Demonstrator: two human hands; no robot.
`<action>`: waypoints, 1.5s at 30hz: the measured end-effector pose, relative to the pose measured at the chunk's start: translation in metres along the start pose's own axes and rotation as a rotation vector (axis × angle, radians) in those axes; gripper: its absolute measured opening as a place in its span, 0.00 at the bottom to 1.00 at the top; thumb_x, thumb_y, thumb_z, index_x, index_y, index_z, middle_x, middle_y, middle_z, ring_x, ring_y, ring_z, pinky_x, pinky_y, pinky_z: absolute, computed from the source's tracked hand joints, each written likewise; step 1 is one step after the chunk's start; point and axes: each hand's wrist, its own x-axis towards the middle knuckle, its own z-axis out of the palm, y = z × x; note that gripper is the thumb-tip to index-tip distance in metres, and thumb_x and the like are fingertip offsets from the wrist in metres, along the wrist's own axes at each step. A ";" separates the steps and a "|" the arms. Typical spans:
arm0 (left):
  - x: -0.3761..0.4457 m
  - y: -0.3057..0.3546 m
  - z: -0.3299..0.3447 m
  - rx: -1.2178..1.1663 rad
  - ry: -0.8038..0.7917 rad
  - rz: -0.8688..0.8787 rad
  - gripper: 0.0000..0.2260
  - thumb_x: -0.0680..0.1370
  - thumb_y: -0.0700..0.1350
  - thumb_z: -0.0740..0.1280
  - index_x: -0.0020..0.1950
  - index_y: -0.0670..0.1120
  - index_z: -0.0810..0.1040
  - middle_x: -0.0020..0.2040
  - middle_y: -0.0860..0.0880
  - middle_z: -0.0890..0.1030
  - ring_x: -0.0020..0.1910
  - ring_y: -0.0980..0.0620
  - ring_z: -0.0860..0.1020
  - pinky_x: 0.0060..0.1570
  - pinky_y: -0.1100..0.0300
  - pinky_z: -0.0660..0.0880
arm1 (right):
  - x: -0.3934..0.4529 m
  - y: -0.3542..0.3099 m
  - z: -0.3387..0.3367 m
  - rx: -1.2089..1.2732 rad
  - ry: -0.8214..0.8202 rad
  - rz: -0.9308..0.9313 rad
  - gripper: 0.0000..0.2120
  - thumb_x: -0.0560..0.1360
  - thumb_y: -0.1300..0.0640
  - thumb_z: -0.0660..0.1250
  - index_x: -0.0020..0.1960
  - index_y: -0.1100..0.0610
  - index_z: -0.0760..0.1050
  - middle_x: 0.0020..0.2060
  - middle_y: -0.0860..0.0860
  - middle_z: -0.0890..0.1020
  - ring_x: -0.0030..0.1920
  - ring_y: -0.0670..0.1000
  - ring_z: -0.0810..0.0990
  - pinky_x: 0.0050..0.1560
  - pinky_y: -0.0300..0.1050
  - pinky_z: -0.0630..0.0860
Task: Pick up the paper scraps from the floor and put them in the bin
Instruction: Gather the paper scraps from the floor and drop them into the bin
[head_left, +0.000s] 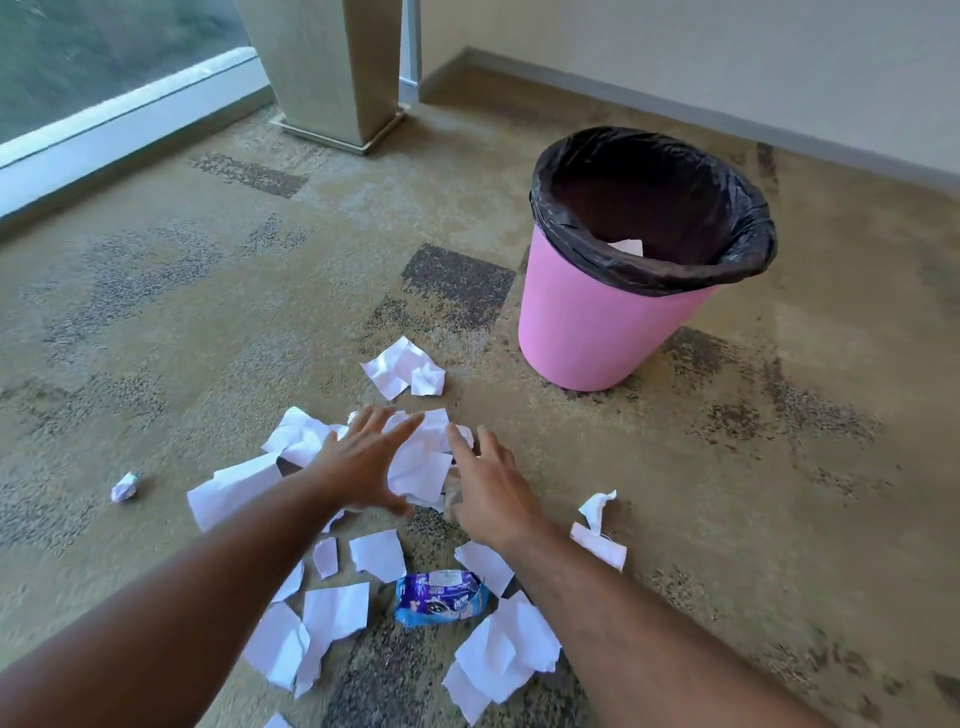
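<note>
Paper scraps (421, 462) between our spread, empty hands.
We should sweep left hand (363, 462) and right hand (491, 491) together, scooping underneath.

soft, even daylight fills the scene, brightest along the window (104, 78) at upper left. shadows are faint; a weak one lies on the carpet (779, 467) at the foot of the bin (597, 322). the white paper scraps (402, 371) look slightly washed out, with a violet tint. both forearms and the left hand (363, 462) and right hand (488, 488) are smeared by motion blur. wide-angle distortion bends the wall line and the window frame near the edges.
</note>
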 end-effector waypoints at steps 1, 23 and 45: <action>0.002 0.001 0.003 -0.021 0.001 0.010 0.61 0.60 0.65 0.79 0.80 0.61 0.40 0.81 0.47 0.51 0.79 0.42 0.54 0.69 0.38 0.67 | 0.003 0.000 0.004 0.002 -0.004 0.005 0.46 0.74 0.59 0.74 0.81 0.46 0.47 0.79 0.59 0.54 0.76 0.63 0.60 0.67 0.55 0.72; -0.011 0.037 0.027 -0.181 0.319 0.166 0.15 0.70 0.37 0.72 0.49 0.51 0.71 0.46 0.51 0.76 0.42 0.47 0.71 0.40 0.54 0.68 | -0.012 -0.003 0.018 0.213 0.216 0.049 0.19 0.78 0.68 0.62 0.65 0.55 0.79 0.58 0.51 0.77 0.61 0.54 0.70 0.55 0.47 0.72; 0.010 0.140 -0.220 -0.188 1.039 0.555 0.14 0.71 0.39 0.73 0.55 0.44 0.75 0.54 0.47 0.76 0.50 0.46 0.72 0.44 0.54 0.70 | -0.012 0.013 -0.225 -0.069 1.203 -0.394 0.17 0.78 0.59 0.60 0.59 0.66 0.81 0.58 0.56 0.82 0.60 0.58 0.77 0.64 0.47 0.74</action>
